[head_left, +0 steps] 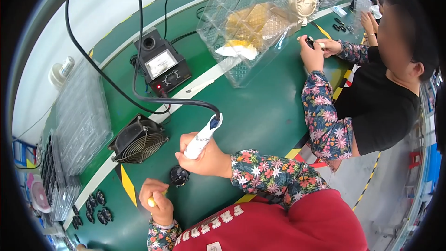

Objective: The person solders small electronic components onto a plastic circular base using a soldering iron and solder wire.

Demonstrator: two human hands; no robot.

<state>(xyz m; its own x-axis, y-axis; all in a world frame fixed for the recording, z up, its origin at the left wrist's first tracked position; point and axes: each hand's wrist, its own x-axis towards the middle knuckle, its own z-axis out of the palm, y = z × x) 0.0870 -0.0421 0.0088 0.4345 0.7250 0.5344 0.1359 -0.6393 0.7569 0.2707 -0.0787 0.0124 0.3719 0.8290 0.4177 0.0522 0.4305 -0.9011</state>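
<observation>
My right hand [206, 158] grips a soldering iron [202, 138] by its white-wrapped handle, tip pointing down toward a small round black part [179, 175] on the green table [260, 111]. The iron's black cable loops up and away to the left. My left hand [157, 204] is closed on a thin yellow stick [151, 201] just left of the black part. Both my forearms wear floral sleeves over a red top.
A black extraction fan [138, 139] stands behind the part, with a soldering station [162, 65] farther back. Clear plastic trays [81, 116] are stacked at left; several black round parts [95, 207] lie nearby. A co-worker's hands [313, 49] hold a small part at right.
</observation>
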